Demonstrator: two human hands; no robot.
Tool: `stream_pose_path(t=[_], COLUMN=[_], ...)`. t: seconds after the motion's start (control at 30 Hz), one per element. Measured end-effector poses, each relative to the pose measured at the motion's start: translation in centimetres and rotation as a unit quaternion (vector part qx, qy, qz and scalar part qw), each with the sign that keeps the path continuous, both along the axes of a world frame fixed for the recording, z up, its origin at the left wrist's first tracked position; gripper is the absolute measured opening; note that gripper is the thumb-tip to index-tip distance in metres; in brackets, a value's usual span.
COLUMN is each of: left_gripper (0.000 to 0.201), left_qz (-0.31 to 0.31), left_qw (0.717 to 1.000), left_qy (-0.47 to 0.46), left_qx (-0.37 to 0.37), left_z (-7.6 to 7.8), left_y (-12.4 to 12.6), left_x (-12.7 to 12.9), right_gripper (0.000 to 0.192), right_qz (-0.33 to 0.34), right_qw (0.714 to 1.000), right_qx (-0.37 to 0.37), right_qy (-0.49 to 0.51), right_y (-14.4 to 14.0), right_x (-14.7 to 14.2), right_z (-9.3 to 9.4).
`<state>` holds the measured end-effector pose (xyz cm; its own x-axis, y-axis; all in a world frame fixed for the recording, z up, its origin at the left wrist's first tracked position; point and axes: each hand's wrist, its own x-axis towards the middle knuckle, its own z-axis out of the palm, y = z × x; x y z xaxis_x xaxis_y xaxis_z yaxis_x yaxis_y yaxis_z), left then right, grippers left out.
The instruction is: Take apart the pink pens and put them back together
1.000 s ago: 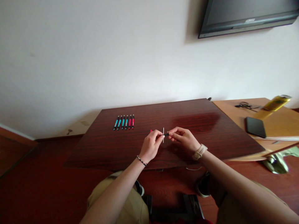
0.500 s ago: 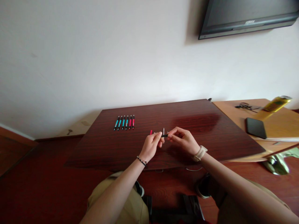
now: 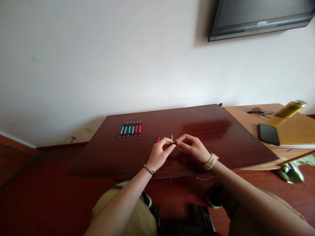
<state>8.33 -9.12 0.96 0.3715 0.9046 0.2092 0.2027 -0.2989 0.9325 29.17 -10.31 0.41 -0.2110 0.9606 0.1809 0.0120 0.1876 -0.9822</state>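
My left hand (image 3: 158,153) is closed in a pinch on a small black pen part (image 3: 171,144). The fingertips of my right hand (image 3: 194,148) pinch the same part at its right end, and the two hands nearly touch. Fingers cover much of the part. On the table just beyond my hands, a pink pen barrel (image 3: 158,139) shows behind the left fingers. A thin pale rod (image 3: 172,136), like a pen refill, pokes out behind the fingertips, its lower end hidden. To the left lies a row of several turquoise pens (image 3: 129,129) and two pink pens (image 3: 140,128).
The dark wooden table (image 3: 204,121) stands against a white wall. A lighter desk (image 3: 241,114) adjoins on the right, with a black phone-like slab (image 3: 269,134), a coiled cable (image 3: 257,111) and a yellow can (image 3: 291,108). A television (image 3: 263,19) hangs above.
My left fingers have shifted right along the black pen part, closer to the right fingertips, and now cover more of it and of the pale rod. The right hand has barely moved.
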Motion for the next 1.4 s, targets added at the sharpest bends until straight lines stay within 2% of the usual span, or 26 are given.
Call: stream_pose_path(t=[0.1, 0.27, 0.33, 0.43, 0.5, 0.6, 0.7, 0.8, 1.03, 1.4], left_gripper=[0.044, 0.067, 0.069, 0.064, 0.059, 0.055, 0.054, 0.053, 0.051, 0.046], left_qz=[0.037, 0.052, 0.068, 0.091, 0.097, 0.095, 0.092, 0.083, 0.07, 0.062], left_qw=[0.999, 0.996, 0.994, 0.993, 0.992, 0.992, 0.993, 0.995, 0.996, 0.996], left_qy=[0.032, 0.022, 0.003, -0.028, -0.045, -0.052, -0.044, -0.037, -0.03, -0.025], left_qx=[-0.003, -0.074, -0.091, -0.075, -0.067, -0.064, -0.054, -0.044, -0.041, -0.052], left_z=[-0.3, -1.5, -1.7, -1.4, -1.0, -0.6, -0.7, -1.1, -1.3, -1.4], left_y=[0.0, 0.4, 0.7, 0.9, 0.9, 0.8, 0.7, 0.8, 0.8, 0.8], left_x=[-0.1, -0.1, -0.2, -0.2, -0.3, -0.3, -0.3, -0.3, -0.2, -0.1], right_gripper=[0.03, 0.027, 0.026, 0.023, 0.019, 0.015, 0.011, 0.012, 0.018, 0.024], right_qz=[0.01, -0.005, -0.023, -0.066, -0.105, -0.161, -0.16, -0.136, -0.102, -0.12], right_qw=[1.0, 0.996, 0.994, 0.983, 0.966, 0.92, 0.884, 0.867, 0.874, 0.874], right_qx=[0.005, 0.05, 0.066, 0.084, 0.092, 0.097, 0.087, 0.08, 0.086, 0.092], right_qy=[-0.012, -0.07, -0.089, -0.147, -0.219, -0.343, -0.431, -0.473, -0.467, -0.462], right_y=[-0.1, -0.2, 0.0, 0.7, 1.3, 2.4, 3.3, 3.9, 4.5, 4.2], right_x=[0.1, 0.2, 0.6, 2.1, 3.4, 5.5, 6.8, 7.4, 7.1, 7.2], right_z=[0.0, 0.3, 0.3, 0.2, -0.1, -0.7, -1.6, -2.4, -2.9, -2.8])
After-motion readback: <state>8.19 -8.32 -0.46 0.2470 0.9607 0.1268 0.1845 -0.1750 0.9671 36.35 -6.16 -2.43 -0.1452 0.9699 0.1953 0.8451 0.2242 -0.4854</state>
